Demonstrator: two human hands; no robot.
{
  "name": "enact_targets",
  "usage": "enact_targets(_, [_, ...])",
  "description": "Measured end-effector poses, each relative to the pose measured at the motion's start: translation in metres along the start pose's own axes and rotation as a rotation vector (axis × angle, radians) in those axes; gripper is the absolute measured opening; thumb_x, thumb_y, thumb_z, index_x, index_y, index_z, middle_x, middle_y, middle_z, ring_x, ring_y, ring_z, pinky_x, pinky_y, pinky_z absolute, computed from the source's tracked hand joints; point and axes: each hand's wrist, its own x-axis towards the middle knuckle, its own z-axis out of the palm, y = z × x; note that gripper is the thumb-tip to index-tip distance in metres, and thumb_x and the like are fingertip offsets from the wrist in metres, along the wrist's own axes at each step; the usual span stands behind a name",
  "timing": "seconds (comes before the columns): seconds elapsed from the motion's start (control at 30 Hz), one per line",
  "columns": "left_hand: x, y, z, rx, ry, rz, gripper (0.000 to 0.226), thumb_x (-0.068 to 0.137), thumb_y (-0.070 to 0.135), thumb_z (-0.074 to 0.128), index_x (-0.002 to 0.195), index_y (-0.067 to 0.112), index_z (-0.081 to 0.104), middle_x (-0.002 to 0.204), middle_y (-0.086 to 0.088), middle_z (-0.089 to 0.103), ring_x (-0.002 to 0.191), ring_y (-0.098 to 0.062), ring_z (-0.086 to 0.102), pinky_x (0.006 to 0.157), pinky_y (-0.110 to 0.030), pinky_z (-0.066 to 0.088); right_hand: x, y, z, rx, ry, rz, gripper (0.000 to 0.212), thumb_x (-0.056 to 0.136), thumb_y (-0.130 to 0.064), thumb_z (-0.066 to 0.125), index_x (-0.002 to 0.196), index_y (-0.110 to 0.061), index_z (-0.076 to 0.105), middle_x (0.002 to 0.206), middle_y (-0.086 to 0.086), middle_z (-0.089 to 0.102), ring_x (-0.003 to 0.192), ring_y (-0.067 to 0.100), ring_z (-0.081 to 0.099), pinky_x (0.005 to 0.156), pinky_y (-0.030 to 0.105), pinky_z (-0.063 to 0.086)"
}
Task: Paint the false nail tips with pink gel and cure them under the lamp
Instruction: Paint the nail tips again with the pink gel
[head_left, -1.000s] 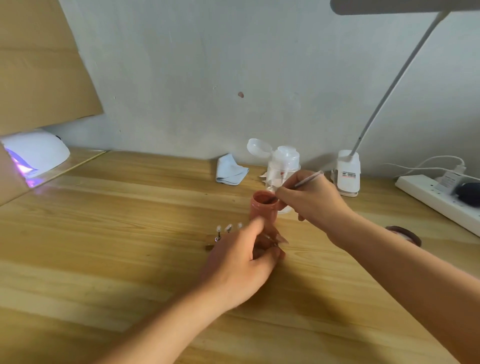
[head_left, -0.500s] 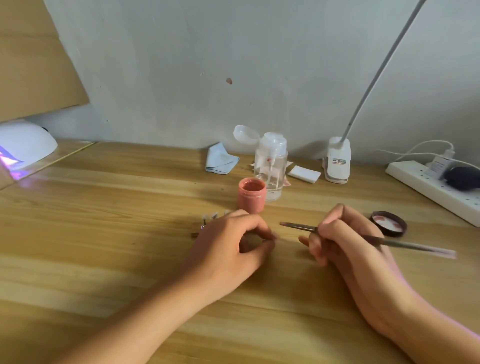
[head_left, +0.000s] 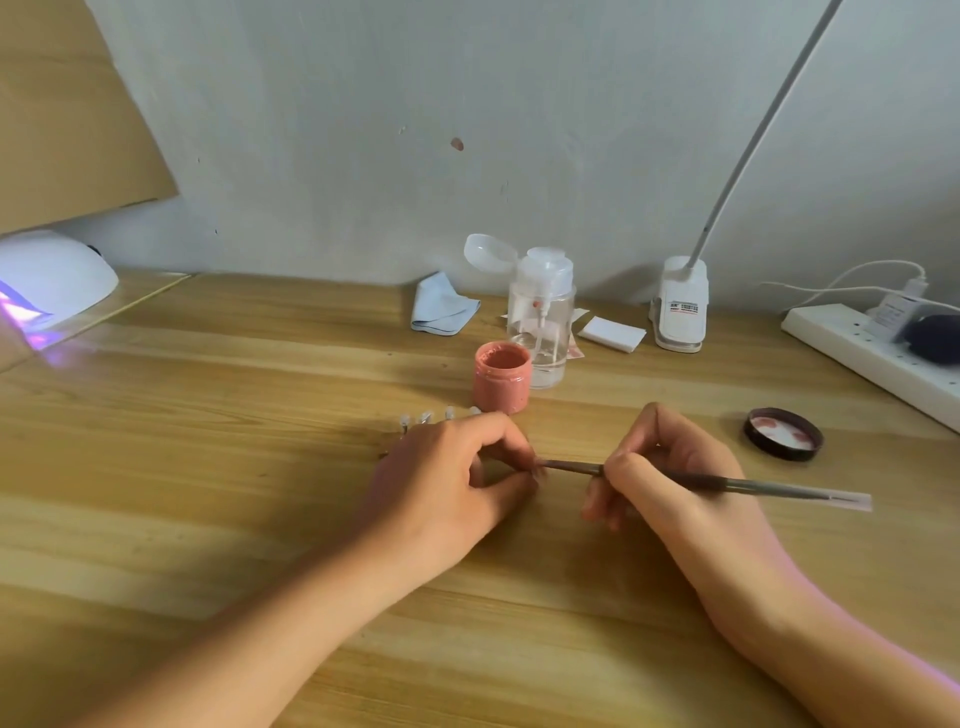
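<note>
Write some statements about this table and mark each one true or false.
1. The pink jar is open; its lid lies to its right. True.
2. The right hand holds the brush. True.
3. The brush tip is in the jar. False: it points at the fingertips of the left hand.
4. The curing lamp stands far right. False: far left, glowing.
5. The nail tips lie inside the lamp. False: they show in a row beyond the left hand.
</note>
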Motion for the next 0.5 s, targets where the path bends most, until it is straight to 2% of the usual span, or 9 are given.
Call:
enact_targets(0.17, [0.0021,-0.0002,-0.0019,-0.011,-0.014,0.010,0.011,0.079,0.038,0.077,0.085,0.042,0.069,0.050,0.015,0.049,0.048,-0.005,0.043,0.050,-0.020,0.031,-0.0002,-0.0016,0.0007,-0.019,0.006,-0.010,0.010,0.079,-0.004,0.055,0.078,0.004,0.049,0.064,0.015,0.069,0.058,0.016,0.058,0.057,0.023,0.046])
enact_targets(0.3, [0.0050,-0.0006,-0.0050,0.008,-0.042,0.023,0.010,0.078,0.038,0.077,0.085,0.041,0.071,0.080,0.009,0.071,0.059,-0.007,0.053,0.066,-0.033,0.051,-0.0014,-0.0029,0.0011,-0.014,0.018,-0.020,0.009,0.081,0.000,0.055,0.077,0.003,0.048,0.063,0.016,0.068,0.057,0.016,0.057,0.056,0.023,0.046])
enact_targets(0.37, [0.0059,-0.0010,-0.0059,0.006,-0.038,0.045,0.009,0.077,0.037,0.077,0.085,0.039,0.071,0.086,0.009,0.071,0.060,-0.006,0.053,0.066,-0.032,0.050,-0.0016,-0.0027,0.0005,-0.012,0.024,-0.022,0.009,0.081,0.001,0.055,0.076,0.003,0.049,0.062,0.016,0.068,0.056,0.016,0.057,0.055,0.022,0.045])
enact_targets(0.5, [0.0045,-0.0008,-0.0038,0.022,-0.005,0.098,0.011,0.079,0.032,0.078,0.083,0.039,0.071,0.090,0.023,0.067,0.058,-0.005,0.051,0.060,-0.022,0.039,-0.0021,-0.0005,-0.0001,0.000,0.041,-0.069,0.009,0.084,0.003,0.055,0.078,0.003,0.049,0.060,0.013,0.066,0.055,0.014,0.054,0.054,0.020,0.044])
